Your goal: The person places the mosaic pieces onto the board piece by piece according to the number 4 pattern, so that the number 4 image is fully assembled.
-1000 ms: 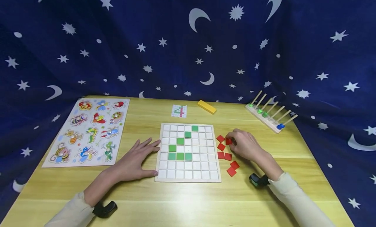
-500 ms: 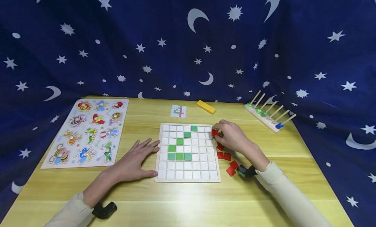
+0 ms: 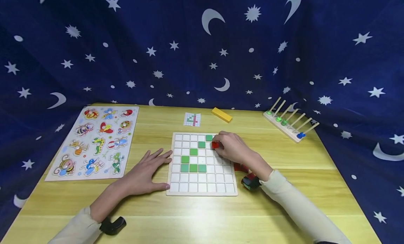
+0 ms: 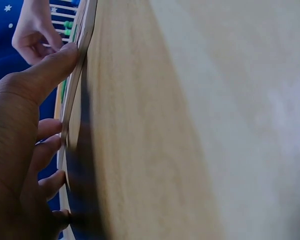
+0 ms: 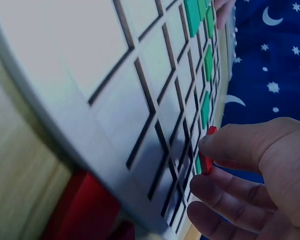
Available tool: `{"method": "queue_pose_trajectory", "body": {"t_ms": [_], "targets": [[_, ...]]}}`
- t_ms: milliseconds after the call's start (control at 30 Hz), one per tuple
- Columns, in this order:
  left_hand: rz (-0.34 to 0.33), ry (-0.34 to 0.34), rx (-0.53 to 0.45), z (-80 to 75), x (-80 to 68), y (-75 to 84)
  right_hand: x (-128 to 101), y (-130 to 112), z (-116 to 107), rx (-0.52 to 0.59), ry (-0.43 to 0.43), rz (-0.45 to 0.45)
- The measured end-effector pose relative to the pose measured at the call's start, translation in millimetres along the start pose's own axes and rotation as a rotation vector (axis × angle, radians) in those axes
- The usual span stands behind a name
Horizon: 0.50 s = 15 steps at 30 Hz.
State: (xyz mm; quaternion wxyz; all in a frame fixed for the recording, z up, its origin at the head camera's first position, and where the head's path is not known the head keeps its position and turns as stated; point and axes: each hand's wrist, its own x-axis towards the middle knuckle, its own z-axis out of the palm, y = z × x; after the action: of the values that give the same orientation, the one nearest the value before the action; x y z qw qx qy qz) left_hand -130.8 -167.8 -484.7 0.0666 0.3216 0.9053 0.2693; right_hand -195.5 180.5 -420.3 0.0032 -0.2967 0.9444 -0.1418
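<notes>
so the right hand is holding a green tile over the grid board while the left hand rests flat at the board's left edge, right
Not quite: the tile pinched by the right hand is red, not green, as the head view shows. It is over the grid board, and the left hand does rest flat at its left edge.

the head view is evenly and brightly lit from above, with only soft shadows under the forearms on the pale yellow wooden table (image 3: 195,216). its wide lens bends the dark blue star-and-moon cloth backdrop (image 3: 94,61) at the edges. both wrist views are close and soft: the white gridded wooden board (image 5: 80,65) looks blurred and washed out, and the table surface (image 4: 200,120) glares pale.
</notes>
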Motion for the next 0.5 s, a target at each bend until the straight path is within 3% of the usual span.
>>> {"method": "queue_pose_trajectory", "body": {"t_ms": [500], "targets": [[0.002, -0.001, 0.005, 0.8, 0.4, -2.8, 16, -6, 12, 0.005, -0.033, -0.023]]}}
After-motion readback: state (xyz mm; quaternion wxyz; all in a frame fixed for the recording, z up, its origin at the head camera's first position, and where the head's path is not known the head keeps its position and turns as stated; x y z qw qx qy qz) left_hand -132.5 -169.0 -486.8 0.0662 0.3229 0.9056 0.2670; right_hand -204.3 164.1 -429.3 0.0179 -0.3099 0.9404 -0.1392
